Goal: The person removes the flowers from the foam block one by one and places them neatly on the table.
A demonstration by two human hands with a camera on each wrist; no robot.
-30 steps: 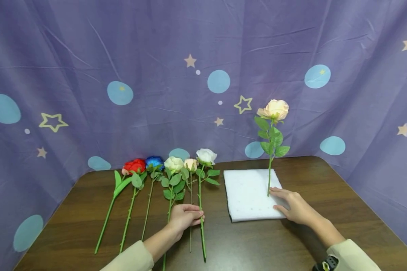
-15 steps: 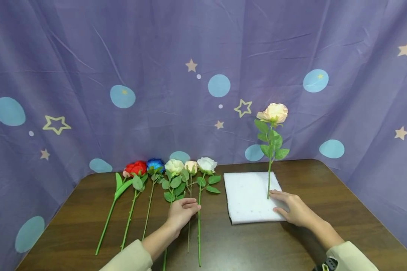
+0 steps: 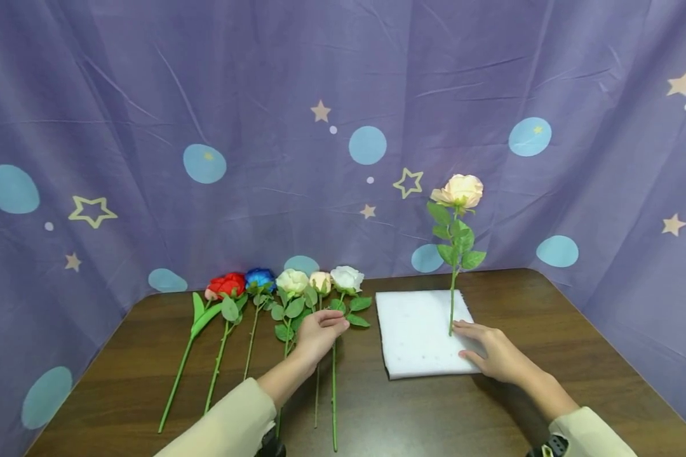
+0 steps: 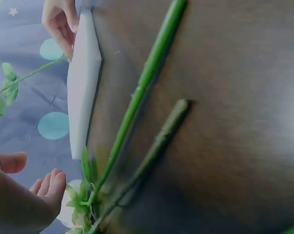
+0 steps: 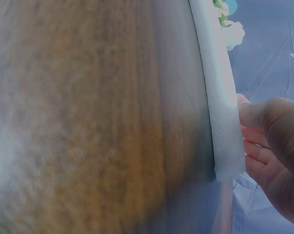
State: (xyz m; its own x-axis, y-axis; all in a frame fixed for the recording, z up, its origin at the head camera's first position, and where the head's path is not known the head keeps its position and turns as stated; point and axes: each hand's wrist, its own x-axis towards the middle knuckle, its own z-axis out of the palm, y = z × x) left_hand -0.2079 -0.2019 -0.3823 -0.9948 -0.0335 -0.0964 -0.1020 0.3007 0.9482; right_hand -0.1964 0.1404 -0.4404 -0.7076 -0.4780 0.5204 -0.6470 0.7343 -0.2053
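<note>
My left hand (image 3: pixel 321 333) hovers over the upper stem of the white rose (image 3: pixel 347 279), close to its leaves. In the left wrist view the thumb and fingers (image 4: pixel 54 187) stand apart with nothing between them. My right hand (image 3: pixel 491 352) rests on the right side of the white foam pad (image 3: pixel 414 333); its fingertips are beside the foot of the peach rose (image 3: pixel 460 190). That rose stands upright in the pad. From the right wrist, the thumb and straight fingers show at the pad's edge.
Left of the white rose lie a small peach rose (image 3: pixel 321 282), a cream rose (image 3: pixel 291 281), a blue rose (image 3: pixel 260 278), a red rose (image 3: pixel 228 284) and a green-leaved stem (image 3: pixel 178 374). A purple curtain (image 3: pixel 263 82) hangs behind the wooden table (image 3: pixel 400 419).
My left hand has let go of the white rose's stem and moved away from me, up toward the blooms. The stem's lower end shifted slightly left. The right hand stays on the pad.
</note>
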